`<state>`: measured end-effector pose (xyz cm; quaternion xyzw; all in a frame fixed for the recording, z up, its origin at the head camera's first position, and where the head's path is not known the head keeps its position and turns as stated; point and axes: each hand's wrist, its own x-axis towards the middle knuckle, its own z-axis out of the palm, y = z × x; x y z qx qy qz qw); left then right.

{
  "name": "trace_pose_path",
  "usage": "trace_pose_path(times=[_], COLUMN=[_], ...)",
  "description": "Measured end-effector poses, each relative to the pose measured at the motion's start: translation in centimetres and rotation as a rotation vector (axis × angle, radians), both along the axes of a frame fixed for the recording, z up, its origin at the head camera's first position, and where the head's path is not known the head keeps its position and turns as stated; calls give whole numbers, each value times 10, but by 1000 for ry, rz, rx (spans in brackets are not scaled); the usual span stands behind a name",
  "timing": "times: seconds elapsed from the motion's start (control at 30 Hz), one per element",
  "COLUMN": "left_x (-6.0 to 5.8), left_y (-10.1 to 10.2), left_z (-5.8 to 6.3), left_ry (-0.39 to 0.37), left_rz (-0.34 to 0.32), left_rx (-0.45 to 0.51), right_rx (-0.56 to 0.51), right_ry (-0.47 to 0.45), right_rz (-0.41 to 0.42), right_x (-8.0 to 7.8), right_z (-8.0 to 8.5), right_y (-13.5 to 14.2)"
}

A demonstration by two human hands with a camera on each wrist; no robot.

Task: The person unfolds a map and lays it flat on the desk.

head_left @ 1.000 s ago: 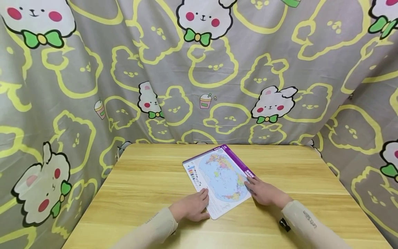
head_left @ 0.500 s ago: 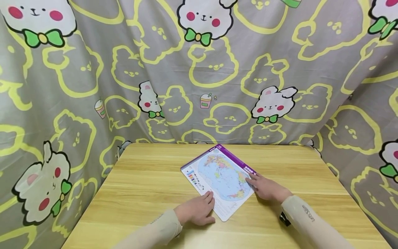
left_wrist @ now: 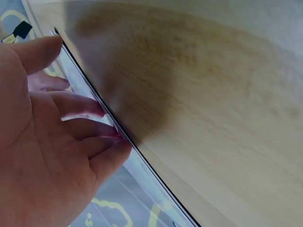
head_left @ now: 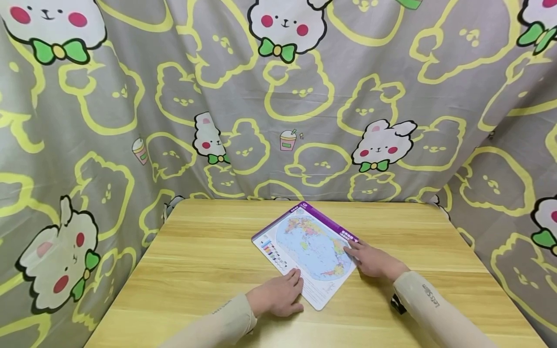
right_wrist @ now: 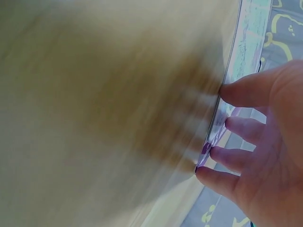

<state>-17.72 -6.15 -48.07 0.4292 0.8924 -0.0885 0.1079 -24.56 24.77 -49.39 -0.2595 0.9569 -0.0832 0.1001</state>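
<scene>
Both hands at a flat, glossy rectangular world-map board with rounded corners and a purple border [head_left: 311, 251]. Step in hand, as judged: turning or squaring the board on the light-brown wood-grain table [head_left: 196, 261].

For a good result: press lightly, keep the board flat, and work the two hands as a couple about its middle. Pushing harder on one side would probably make it slide rather than turn. The glossy face may be slippery, so edge contact seems the better purchase.

Position: board just below centre of the head frame, set diagonally, one corner towards the bottom. Left hand [head_left: 280, 294] touches the lower-left edge near that bottom corner; right hand [head_left: 372, 258] touches at the right-hand corner. Most of the board lies between and beyond the hands.

Grip: both hands loose, fingers slightly bent and apart, tips against the edges; neither is curled round the board.
</scene>
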Motion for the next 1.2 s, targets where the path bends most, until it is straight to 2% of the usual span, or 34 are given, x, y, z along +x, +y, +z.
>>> trace_pose_path(times=[0.2, 0.3, 0.47, 0.97, 1.2], left_x=[-8, -14, -26, -70, -91], left_y=[-4, -10, -24, -56, -64], left_z=[-2, -3, -5, -15, -12], left_ry=[-12, 0, 0, 15, 46], left_rz=[51, 68, 140, 283, 304], left_rx=[130, 136, 146, 182, 194], right_rx=[-22, -35, -49, -11, 34], right_ry=[69, 112, 127, 65, 97], right_rz=[12, 37, 80, 196, 270], right_x=[5, 10, 22, 58, 70], right_z=[-1, 0, 0, -1, 1], right_y=[0, -3, -10, -43, -60])
